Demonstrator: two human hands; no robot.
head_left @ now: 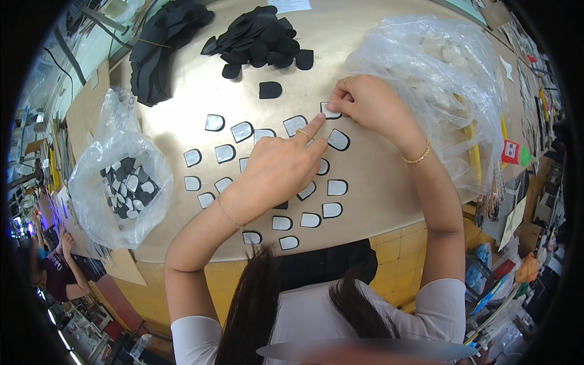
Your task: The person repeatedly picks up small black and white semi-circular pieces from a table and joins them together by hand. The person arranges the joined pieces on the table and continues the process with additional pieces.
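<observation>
Here, nearer me and right of the black pile [261,38], my right hand [370,102] has thumb and forefinger close together on a white-topped patch [329,112]; my left hand [281,161], holding nothing, points its index finger at the edge. I'm probably lining up layers, which calls for gentle pressing. Fingertips hide whether I'm gripping; my left hand partly covers other patches [263,134].

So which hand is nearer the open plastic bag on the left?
Left: the left hand is right of the plastic bag; the right hand is farther right and forward.
</observation>
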